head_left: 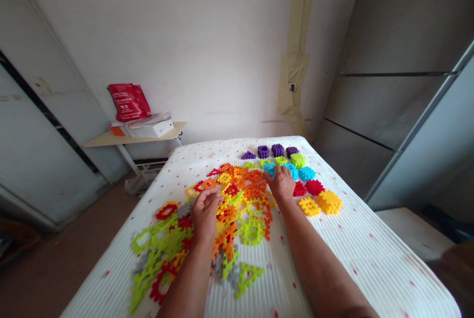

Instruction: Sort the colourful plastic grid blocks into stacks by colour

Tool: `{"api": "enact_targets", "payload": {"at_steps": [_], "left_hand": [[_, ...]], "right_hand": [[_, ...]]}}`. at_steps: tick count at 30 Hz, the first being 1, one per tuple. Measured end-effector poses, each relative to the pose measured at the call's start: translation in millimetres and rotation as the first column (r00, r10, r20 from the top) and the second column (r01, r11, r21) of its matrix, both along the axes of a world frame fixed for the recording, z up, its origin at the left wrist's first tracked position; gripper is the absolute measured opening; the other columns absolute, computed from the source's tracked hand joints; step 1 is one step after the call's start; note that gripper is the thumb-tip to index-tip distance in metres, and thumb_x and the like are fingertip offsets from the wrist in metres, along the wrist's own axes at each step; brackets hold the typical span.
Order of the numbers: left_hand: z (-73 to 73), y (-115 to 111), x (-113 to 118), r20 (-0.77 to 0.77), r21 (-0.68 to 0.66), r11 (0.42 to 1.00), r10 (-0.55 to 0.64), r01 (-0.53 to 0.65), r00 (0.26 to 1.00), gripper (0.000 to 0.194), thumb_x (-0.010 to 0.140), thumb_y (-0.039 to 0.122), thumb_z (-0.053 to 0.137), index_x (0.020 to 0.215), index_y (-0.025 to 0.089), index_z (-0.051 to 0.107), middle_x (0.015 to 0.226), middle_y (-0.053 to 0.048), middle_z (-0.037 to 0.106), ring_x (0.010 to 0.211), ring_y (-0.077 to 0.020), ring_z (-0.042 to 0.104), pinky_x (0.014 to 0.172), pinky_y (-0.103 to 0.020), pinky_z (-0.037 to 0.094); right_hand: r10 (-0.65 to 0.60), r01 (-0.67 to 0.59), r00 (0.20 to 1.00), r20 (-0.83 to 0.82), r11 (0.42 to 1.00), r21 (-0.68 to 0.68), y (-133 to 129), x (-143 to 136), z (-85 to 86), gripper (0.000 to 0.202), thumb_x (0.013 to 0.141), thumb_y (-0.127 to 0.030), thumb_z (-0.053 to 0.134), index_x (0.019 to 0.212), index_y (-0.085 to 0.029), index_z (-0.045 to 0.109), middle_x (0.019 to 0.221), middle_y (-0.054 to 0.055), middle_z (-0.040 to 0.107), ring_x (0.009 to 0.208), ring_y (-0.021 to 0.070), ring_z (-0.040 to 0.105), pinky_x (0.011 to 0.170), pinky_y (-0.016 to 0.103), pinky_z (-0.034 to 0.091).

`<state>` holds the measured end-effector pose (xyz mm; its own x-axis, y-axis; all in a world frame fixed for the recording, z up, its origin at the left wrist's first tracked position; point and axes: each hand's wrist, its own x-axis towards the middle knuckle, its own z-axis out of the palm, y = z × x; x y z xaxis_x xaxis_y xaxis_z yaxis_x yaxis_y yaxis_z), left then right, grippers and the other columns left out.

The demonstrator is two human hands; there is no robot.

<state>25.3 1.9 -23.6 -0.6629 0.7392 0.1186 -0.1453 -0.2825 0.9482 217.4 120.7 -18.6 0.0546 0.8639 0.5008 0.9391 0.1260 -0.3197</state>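
Over the left part of a mixed heap of plastic interlocking tiles (255, 184), my left hand (206, 208) is closed with its fingers curled together. Whatever may be between those fingertips is hidden. My right hand (281, 183) reaches to the sorted stacks, its fingers closed at a blue interlocking tile (269, 170). Beside it stand more blue tiles (307, 174) and a lime green stack (297, 160). Red tiles (315, 187) and a thick yellow stack (329, 202) lie to the right of my right wrist. Purple stacks (263, 151) line the far edge.
The tiles lie on a table with a white, ribbed, red-dotted cover (333, 258). A lime triangle (249, 278) lies near the front. Behind left, a small side table (99, 139) bears a white box (151, 128) and red bag (129, 102). A grey cabinet (377, 100) stands right.
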Motion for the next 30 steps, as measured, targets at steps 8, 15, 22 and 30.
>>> {"api": "enact_targets", "payload": {"at_steps": [8,15,22,30], "left_hand": [[-0.2,-0.5,1.1,-0.015,-0.007,1.000,-0.012,0.012,1.000,0.029,0.062,0.034,0.072,0.082,0.016,0.063,0.076,-0.002,0.065,0.065,-0.0131,0.061,0.063,-0.025,0.049],[0.3,-0.6,1.7,-0.007,0.003,1.000,-0.025,0.025,1.000,0.029,0.062,0.034,0.072,0.081,0.015,0.063,0.077,-0.003,0.066,0.065,-0.0128,0.060,0.063,-0.025,0.048],[6.4,-2.9,3.9,-0.001,-0.004,1.000,-0.017,0.017,1.000,0.025,0.061,0.032,0.071,0.077,0.016,0.062,0.072,-0.001,0.065,0.062,-0.0117,0.060,0.061,-0.024,0.047],[10.8,-4.0,8.2,-0.054,0.018,1.000,-0.004,0.005,0.999,0.023,0.061,0.032,0.070,0.074,0.016,0.062,0.068,-0.001,0.063,0.062,-0.0137,0.060,0.061,-0.026,0.048]], "right_hand": [[0.026,-0.025,1.000,0.003,0.999,-0.048,2.6,1.4,0.0,0.032,0.084,-0.038,0.050,0.104,-0.016,0.062,0.103,0.013,0.059,0.099,0.0252,0.053,0.072,0.031,0.044],[0.019,-0.020,1.000,-0.020,0.999,-0.034,2.1,0.5,-2.5,0.031,0.083,-0.037,0.051,0.104,-0.016,0.062,0.104,0.014,0.059,0.096,0.0248,0.055,0.070,0.031,0.044],[0.023,-0.024,1.000,-0.021,0.998,-0.065,2.9,0.1,-5.3,0.032,0.084,-0.040,0.048,0.101,-0.016,0.061,0.102,0.013,0.059,0.091,0.0245,0.057,0.066,0.031,0.044],[0.059,-0.058,0.997,-0.042,0.998,0.036,2.4,0.2,-3.9,0.038,0.086,-0.043,0.045,0.112,-0.017,0.058,0.111,0.011,0.057,0.090,0.0214,0.058,0.063,0.028,0.043]]}}
